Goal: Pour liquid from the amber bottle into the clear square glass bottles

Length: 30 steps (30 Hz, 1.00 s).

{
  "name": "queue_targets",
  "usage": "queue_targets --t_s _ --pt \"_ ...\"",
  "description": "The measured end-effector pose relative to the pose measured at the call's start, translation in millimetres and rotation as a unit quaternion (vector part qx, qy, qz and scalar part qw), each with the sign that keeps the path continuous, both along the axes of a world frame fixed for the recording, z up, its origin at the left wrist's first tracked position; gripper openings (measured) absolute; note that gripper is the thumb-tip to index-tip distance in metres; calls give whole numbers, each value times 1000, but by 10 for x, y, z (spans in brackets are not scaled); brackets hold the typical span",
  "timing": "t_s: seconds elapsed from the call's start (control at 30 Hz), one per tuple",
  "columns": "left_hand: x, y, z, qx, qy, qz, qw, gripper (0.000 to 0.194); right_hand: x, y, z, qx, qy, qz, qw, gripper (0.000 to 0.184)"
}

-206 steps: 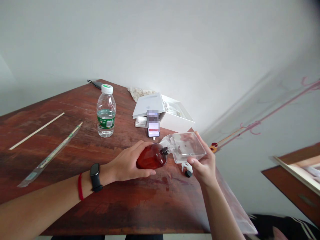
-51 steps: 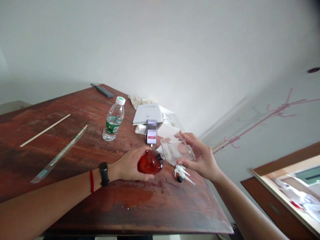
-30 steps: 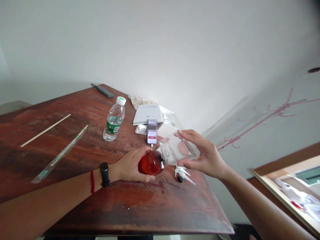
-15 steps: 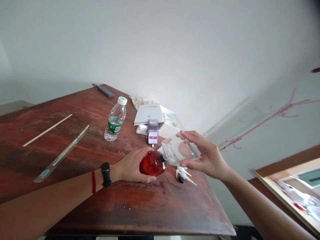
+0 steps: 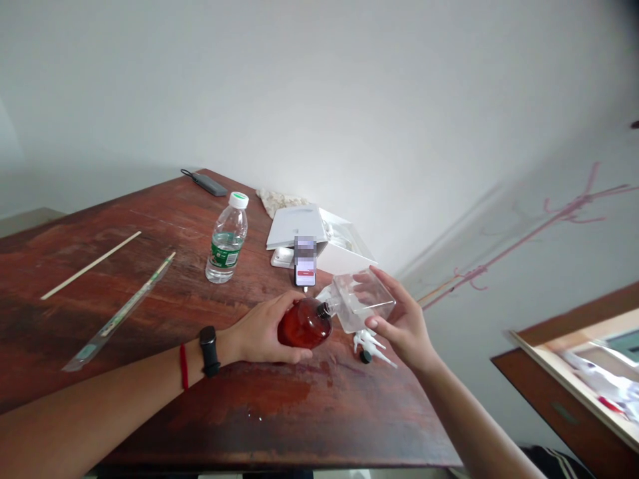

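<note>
My left hand (image 5: 259, 330) wraps an amber plastic bottle (image 5: 304, 324) lying on its side just above the reddish wooden table (image 5: 279, 412). My right hand (image 5: 403, 326) holds a transparent square plastic bottle (image 5: 362, 301) by its body, tilted with the neck down. Its neck meets the black-rimmed mouth of the amber bottle, and the exact joint is hard to make out. Below my right hand lie a white pump dispenser (image 5: 368, 346) and a small black cap (image 5: 366, 356). A black watch and a red band circle my left wrist.
Behind my hands stand a water bottle (image 5: 227, 241), a phone (image 5: 305, 266) and an open white box (image 5: 344, 243). A dark power bank (image 5: 206, 183) sits at the far corner. A wooden stick (image 5: 90, 265) and a sleeved stick (image 5: 120, 313) lie left.
My right hand has shifted and turned the transparent bottle, bringing its neck down to the amber bottle's mouth. The amber bottle stays in my left hand, and the view has moved slightly.
</note>
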<state>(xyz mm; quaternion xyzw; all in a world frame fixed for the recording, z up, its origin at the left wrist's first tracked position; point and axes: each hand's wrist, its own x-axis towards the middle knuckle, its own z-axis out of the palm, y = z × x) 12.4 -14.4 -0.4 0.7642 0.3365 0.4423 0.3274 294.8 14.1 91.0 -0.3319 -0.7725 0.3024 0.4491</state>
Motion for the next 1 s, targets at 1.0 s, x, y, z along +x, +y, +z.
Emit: queue_targets --t_s 1.0 --pt "22 31 -49 -39 -3 65 997 79 -259 185 -881 -246 339 34 907 57"
